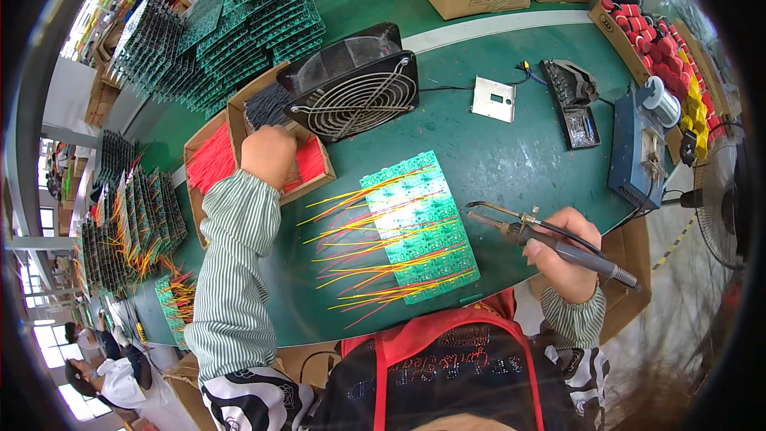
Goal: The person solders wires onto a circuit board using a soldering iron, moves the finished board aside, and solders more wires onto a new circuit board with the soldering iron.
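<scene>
We hold a soldering iron (558, 246) tight in our right hand (568, 254). It is long and dark, with a thin metal tip that points to 9 o'clock. The tip hangs just beside a green circuit board (419, 227) in the middle of the green tabletop (511, 160). Red and yellow wires (359, 259) stick out of the board toward 8 o'clock. Our left hand (269, 156) reaches into a cardboard box (239, 124) of red wires at 10 o'clock. We cannot tell how its grip is.
</scene>
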Tool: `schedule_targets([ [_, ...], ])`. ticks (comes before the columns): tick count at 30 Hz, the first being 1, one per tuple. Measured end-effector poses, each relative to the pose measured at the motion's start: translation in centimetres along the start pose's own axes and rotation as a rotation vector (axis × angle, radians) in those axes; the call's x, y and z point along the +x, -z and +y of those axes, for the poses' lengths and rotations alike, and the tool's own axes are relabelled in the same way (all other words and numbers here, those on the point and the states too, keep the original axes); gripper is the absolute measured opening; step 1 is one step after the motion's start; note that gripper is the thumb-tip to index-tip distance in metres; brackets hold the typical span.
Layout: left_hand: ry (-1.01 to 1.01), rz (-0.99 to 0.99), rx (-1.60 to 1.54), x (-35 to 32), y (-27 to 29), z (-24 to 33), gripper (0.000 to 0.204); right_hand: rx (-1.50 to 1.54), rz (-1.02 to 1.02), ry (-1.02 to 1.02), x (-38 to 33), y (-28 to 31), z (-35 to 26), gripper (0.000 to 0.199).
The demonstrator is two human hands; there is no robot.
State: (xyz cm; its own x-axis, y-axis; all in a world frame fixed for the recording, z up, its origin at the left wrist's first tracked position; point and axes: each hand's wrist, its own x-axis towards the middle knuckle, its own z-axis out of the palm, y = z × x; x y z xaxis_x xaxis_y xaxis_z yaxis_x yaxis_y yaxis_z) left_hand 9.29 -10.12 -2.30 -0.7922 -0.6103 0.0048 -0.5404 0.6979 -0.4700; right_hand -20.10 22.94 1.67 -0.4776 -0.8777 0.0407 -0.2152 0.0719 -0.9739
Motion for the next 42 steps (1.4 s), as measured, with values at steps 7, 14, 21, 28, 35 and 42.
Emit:
schedule_targets([
  [7,-0.096,0.080,0.038,-0.3,1.9,-0.2,0.008,0.000,0.018,-0.015,0.1,0.1,0.3,0.018],
  [14,0.034,-0.146,0.238,0.0,-0.2,-0.3,0.012,-0.041,-0.027,0.004,0.9,-0.2,-0.5,0.017],
  [21,0.043,-0.161,0.145,-2.4,3.5,-1.4,0.013,0.015,-0.080,0.053,2.0,-1.3,-1.4,0.017],
  [28,0.102,0.141,-1.032,-3.9,9.4,5.6,0.014,-0.044,-0.112,0.096,3.7,-2.9,-1.9,0.018],
  [35,0.023,0.008,-1.172,-3.8,8.0,7.6,0.015,-0.054,-0.200,0.100,5.5,-5.4,-2.1,0.018],
  [42,0.155,-0.129,-1.292,-3.4,6.8,7.7,0.018,0.006,-0.222,-0.009,6.1,-6.9,-1.3,0.018],
])
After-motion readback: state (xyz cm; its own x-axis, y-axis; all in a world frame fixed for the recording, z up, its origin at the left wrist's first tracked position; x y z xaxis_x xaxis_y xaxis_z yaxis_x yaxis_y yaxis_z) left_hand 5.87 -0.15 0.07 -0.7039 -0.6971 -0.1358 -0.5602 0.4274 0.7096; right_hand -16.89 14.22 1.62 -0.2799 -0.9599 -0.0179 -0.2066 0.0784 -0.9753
